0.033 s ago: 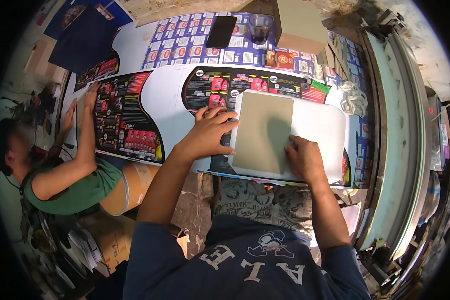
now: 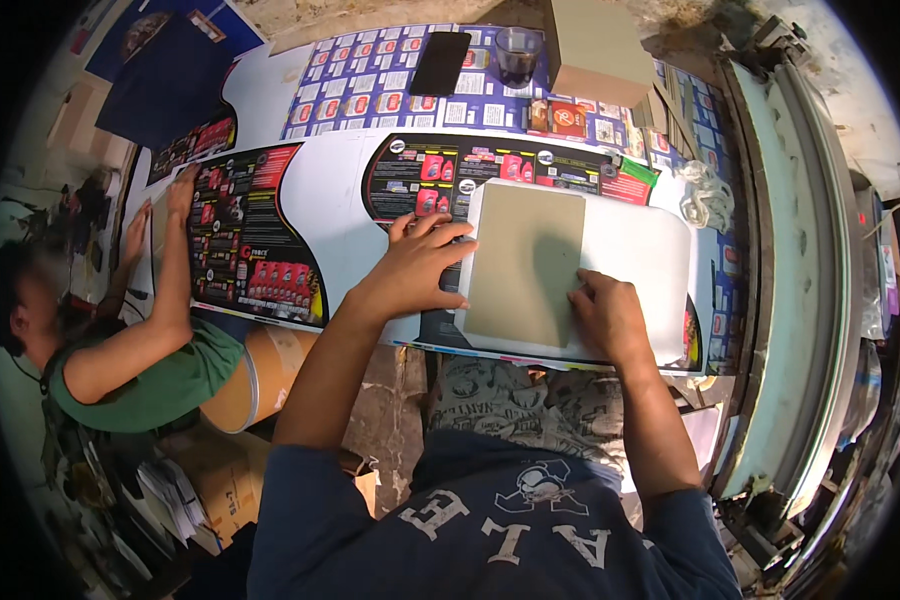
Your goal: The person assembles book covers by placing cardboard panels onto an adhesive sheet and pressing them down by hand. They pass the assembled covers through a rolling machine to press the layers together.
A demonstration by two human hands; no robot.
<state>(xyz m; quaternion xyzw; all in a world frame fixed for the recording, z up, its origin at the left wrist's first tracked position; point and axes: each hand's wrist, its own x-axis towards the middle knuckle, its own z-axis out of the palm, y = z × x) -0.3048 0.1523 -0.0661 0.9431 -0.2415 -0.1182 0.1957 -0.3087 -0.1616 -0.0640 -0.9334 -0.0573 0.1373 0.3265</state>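
A grey-green cardboard piece [image 2: 525, 265] lies on a rounded white sheet [image 2: 635, 260], over a black printed sheet with red bottle pictures [image 2: 410, 165]. My left hand [image 2: 420, 260] is open, its fingers spread and their tips along the left edge of the cardboard and white sheet. My right hand [image 2: 610, 315] is closed, fingers curled against the cardboard's right edge. What those fingers hold, if anything, is hidden under the hand. A soft shadow falls across the upper right of the cardboard.
A black phone [image 2: 440, 64], a glass of dark drink [image 2: 518, 57] and a brown box [image 2: 598, 50] stand along the back. White cloth [image 2: 707, 195] lies at right. On the left, a person in green [image 2: 150, 375] has both hands on another printed sheet [image 2: 250, 235].
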